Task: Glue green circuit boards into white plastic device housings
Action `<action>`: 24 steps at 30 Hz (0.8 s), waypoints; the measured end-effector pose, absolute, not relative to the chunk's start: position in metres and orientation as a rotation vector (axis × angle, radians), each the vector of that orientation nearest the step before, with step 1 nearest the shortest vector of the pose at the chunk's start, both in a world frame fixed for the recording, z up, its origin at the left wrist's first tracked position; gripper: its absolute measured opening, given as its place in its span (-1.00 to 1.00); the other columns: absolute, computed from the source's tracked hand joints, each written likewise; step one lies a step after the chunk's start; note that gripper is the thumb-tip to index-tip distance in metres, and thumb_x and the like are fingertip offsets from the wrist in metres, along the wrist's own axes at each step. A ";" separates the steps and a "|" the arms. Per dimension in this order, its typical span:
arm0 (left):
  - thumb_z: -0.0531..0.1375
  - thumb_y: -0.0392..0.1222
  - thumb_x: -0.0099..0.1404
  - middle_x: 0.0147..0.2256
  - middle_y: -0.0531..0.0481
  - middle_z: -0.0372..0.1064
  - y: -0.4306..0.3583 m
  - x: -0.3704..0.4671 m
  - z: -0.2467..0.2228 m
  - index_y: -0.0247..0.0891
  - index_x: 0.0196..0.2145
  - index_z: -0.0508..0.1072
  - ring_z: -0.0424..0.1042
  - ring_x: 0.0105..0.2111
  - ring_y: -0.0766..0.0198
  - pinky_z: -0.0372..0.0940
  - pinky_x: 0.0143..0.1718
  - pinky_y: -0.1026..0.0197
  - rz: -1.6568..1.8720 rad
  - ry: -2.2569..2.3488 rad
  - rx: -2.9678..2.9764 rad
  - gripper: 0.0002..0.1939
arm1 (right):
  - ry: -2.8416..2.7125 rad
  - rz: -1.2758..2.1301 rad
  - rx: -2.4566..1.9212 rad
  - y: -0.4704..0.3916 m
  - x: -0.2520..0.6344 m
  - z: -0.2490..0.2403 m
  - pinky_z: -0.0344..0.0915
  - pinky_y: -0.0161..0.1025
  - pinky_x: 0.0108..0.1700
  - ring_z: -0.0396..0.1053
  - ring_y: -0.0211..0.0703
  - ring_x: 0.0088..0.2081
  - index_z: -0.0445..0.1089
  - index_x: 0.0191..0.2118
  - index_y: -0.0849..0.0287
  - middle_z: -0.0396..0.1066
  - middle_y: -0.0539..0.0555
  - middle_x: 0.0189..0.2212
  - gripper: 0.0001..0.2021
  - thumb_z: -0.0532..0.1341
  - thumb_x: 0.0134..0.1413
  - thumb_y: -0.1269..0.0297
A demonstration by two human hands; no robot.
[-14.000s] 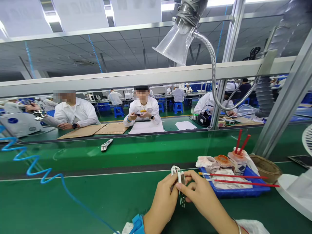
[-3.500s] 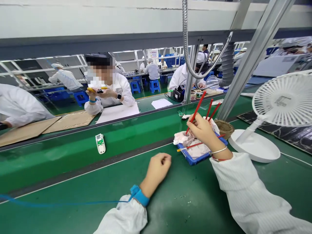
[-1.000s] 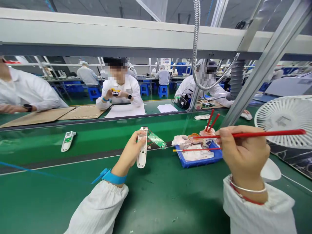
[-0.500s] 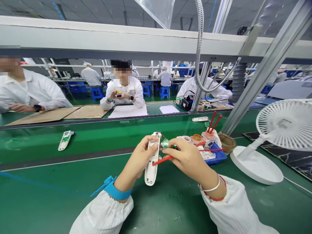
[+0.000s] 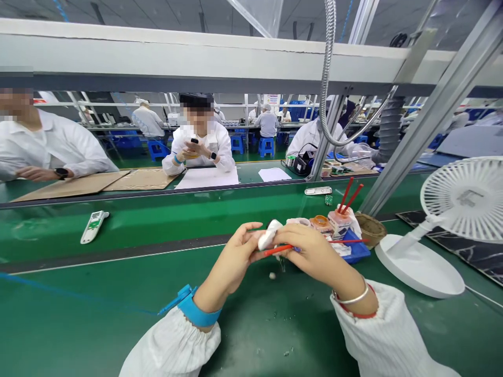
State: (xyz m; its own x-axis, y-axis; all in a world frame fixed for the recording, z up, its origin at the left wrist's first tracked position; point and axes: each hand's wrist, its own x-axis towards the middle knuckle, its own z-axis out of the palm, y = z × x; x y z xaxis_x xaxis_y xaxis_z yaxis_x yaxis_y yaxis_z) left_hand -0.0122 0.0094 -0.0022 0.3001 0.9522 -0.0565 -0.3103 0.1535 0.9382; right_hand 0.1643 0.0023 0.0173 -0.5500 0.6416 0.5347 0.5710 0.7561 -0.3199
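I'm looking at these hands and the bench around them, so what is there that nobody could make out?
In the head view:
1. The underside of the white piece: covered by the left hand and right hand.
2. The far end of the red stick: hidden by the right hand.
3. Part of the blue tray: behind the right hand.
4. The small bits: too small to identify.
5. The white fan: cut off by the right edge.

A white fan point(image 5: 466, 199) stands on the right, a bendy silver tube point(image 5: 325, 78) loops down from above, and across the way a person in a white coat point(image 5: 222, 142) sits behind white paper point(image 5: 207, 179), with brown cardboard point(image 5: 140, 180) beside it.
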 end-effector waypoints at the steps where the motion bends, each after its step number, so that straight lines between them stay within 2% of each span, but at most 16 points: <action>1: 0.19 -0.07 0.20 -0.11 -0.10 0.43 0.012 -0.011 -0.007 -0.21 -0.17 0.34 0.47 -0.21 0.21 0.35 -0.16 0.15 1.040 0.775 0.990 -0.73 | -2.328 0.146 -0.963 0.006 0.164 0.014 0.26 -0.21 -0.16 0.38 -0.13 -0.17 0.43 -0.16 0.11 0.47 0.05 -0.21 -0.73 0.14 0.06 0.54; 4: 0.07 0.09 0.26 -0.10 -0.19 0.42 0.023 -0.008 -0.023 -0.26 -0.14 0.35 0.46 -0.16 0.17 0.33 -0.10 0.15 0.943 0.789 0.946 -0.62 | -2.403 0.148 -1.114 0.017 0.159 0.000 0.26 -0.25 -0.20 0.41 -0.15 -0.19 0.43 -0.12 0.05 0.49 0.02 -0.19 -0.67 0.11 0.05 0.56; 7: -0.11 0.19 0.29 -0.24 -0.22 0.48 0.036 -0.011 -0.038 -0.28 0.03 0.25 0.48 -0.20 0.13 0.37 -0.22 0.12 0.903 1.013 1.212 -0.44 | -2.413 0.150 -1.187 0.021 0.156 -0.006 0.25 -0.30 -0.34 0.44 -0.16 -0.31 0.47 -0.23 0.09 0.52 0.02 -0.33 -0.70 0.11 0.01 0.58; 9: -0.07 0.13 0.29 -0.27 -0.22 0.48 0.045 -0.015 -0.042 -0.31 0.00 0.28 0.48 -0.23 0.10 0.37 -0.28 0.11 0.901 1.175 1.475 -0.48 | -2.393 0.137 -1.225 0.017 0.160 -0.001 0.24 -0.30 -0.36 0.44 -0.16 -0.34 0.48 -0.28 0.11 0.52 0.03 -0.39 -0.73 0.12 0.01 0.57; 10: -0.03 0.06 0.29 -0.24 -0.23 0.47 0.049 -0.017 -0.042 -0.32 -0.04 0.32 0.46 -0.21 0.08 0.35 -0.25 0.09 0.910 1.222 1.584 -0.54 | -2.371 0.126 -1.241 0.013 0.164 0.005 0.24 -0.30 -0.35 0.44 -0.16 -0.34 0.48 -0.29 0.12 0.51 0.03 -0.39 -0.74 0.12 0.02 0.57; 12: 0.03 -0.07 0.27 -0.09 -0.24 0.40 0.059 -0.016 -0.037 -0.30 -0.09 0.37 0.37 -0.06 0.06 0.25 -0.08 0.05 0.927 1.219 1.739 -0.66 | -2.289 0.104 -1.253 0.003 0.177 0.020 0.25 -0.30 -0.33 0.43 -0.17 -0.34 0.47 -0.28 0.12 0.51 0.01 -0.39 -0.75 0.12 0.03 0.56; 15: 0.13 -0.20 0.18 0.02 -0.08 0.34 0.077 -0.006 -0.028 -0.15 -0.11 0.43 0.23 0.07 0.10 0.05 0.10 0.09 0.818 1.071 2.018 -0.71 | -2.109 0.037 -1.210 -0.014 0.199 0.038 0.29 -0.32 -0.32 0.43 -0.19 -0.33 0.46 -0.25 0.09 0.51 -0.03 -0.34 -0.77 0.15 0.04 0.53; 17: 0.26 -0.29 0.01 -0.10 -0.02 0.44 0.091 0.006 -0.027 -0.09 -0.23 0.50 0.31 -0.01 0.06 0.08 0.06 0.10 0.641 0.957 2.161 -0.69 | -2.029 -0.032 -1.175 -0.021 0.212 0.044 0.31 -0.33 -0.33 0.45 -0.20 -0.32 0.46 -0.25 0.06 0.52 -0.05 -0.32 -0.80 0.18 0.05 0.48; 20: 0.34 -0.37 -0.18 -0.35 0.00 0.50 0.108 0.023 -0.038 -0.09 -0.39 0.53 0.43 -0.22 0.03 0.18 -0.10 0.12 0.411 0.883 2.279 -0.68 | -1.968 -0.087 -1.170 -0.024 0.223 0.046 0.32 -0.35 -0.37 0.45 -0.21 -0.34 0.46 -0.27 0.02 0.52 -0.08 -0.34 -0.85 0.21 0.06 0.41; 22: 0.35 -0.33 -0.20 -0.45 0.02 0.46 0.115 0.028 -0.046 -0.11 -0.46 0.52 0.44 -0.33 0.07 0.21 -0.21 0.17 0.316 0.864 2.319 -0.74 | -1.969 -0.085 -1.185 -0.024 0.226 0.047 0.30 -0.36 -0.39 0.44 -0.23 -0.38 0.47 -0.28 0.02 0.52 -0.09 -0.37 -0.86 0.21 0.07 0.40; 24: 0.34 -0.25 -0.13 -0.50 0.01 0.42 0.116 0.026 -0.050 -0.14 -0.52 0.50 0.42 -0.39 0.12 0.21 -0.28 0.22 0.270 0.857 2.336 -0.86 | -1.986 -0.073 -1.209 -0.023 0.224 0.049 0.29 -0.35 -0.39 0.43 -0.23 -0.37 0.46 -0.28 0.03 0.52 -0.09 -0.36 -0.82 0.19 0.06 0.44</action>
